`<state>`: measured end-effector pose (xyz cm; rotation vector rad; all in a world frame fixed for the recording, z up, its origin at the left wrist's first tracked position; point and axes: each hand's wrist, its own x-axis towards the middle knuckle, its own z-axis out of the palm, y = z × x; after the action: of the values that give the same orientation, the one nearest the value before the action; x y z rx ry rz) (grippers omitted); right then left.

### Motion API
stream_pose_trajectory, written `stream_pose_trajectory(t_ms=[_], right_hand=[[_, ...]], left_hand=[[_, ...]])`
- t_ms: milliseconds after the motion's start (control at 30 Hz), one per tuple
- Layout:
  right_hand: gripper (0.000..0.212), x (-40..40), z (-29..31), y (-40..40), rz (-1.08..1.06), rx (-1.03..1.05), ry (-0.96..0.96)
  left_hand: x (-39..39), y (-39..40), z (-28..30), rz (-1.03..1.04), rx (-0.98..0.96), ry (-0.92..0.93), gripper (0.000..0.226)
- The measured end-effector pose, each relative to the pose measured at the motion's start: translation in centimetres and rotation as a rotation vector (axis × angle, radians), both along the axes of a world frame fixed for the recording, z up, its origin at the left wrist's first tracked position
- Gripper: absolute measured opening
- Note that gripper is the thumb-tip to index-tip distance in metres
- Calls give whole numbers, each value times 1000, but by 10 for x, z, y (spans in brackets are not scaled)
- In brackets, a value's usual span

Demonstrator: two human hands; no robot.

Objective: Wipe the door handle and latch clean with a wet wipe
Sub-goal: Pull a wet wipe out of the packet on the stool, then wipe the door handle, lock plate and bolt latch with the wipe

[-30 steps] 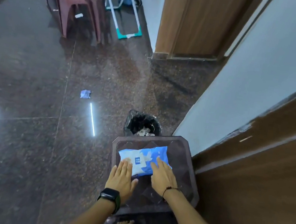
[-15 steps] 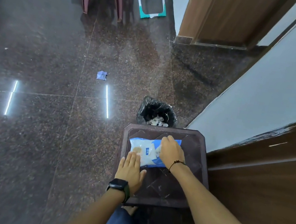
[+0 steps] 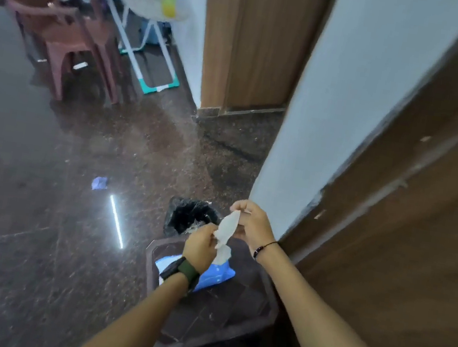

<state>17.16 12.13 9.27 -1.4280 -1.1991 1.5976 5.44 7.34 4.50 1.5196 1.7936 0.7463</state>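
Dim, soft indoor light; a bright streak glares off the polished floor [image 3: 41, 173]; edges blur and bend.

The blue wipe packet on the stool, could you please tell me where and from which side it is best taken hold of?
Probably the blue wipe packet's right end, from above. It lies flat on the dark stool, and that end is uncovered, while the left hand and its wrist hang over the other end, both hands busy with a white wipe.
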Motion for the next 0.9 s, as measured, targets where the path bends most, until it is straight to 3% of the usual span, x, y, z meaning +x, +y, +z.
stream_pose_trajectory(t_ms=[167,333,500,633,900], right_hand=[[34,81,35,-34,-366,81,35],[19,185,64,-115,-525,195,-238],[25,287,111,-239,-804,291,-592],[19,330,138,-349,-1132,230,-809],[26,356,169,-484,-1647,225,-895]], left_hand=[[70,5,45,-79,43,-180,20],[201,-27,99,-378,-15,-450,26],[323,-116,133,-719,-104,-687,36],[393,-206,161,-1024,-139,-759,48],[456,-334,204,-1392,-126,-792,36]])
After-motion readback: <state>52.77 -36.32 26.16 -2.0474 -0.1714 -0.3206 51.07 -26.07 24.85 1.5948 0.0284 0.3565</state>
